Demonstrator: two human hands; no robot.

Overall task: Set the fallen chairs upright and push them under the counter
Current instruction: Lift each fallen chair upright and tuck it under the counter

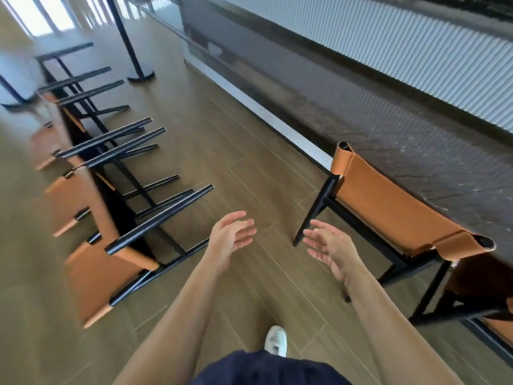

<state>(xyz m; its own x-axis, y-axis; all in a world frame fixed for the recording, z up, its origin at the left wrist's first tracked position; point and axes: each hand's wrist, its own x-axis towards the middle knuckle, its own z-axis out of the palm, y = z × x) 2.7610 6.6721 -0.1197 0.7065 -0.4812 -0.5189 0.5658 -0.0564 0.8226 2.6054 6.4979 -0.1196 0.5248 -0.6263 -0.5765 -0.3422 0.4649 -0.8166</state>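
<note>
Both my hands are open and hold nothing: the left hand and the right hand hang over the floor, palms turned toward each other. On my right the upright chair stands with its back at the edge of the dark tabletop. The fallen chairs lie in a row on my left, black legs pointing out across the floor. That side is blurred, so I cannot tell exactly how each one rests. I judge the nearest fallen chair is next. I would turn left and grip its black frame, not the tan sling, one hand low and one high. Then I would tip it onto all its legs, slide it across and push it in beside the upright chair.
</note>
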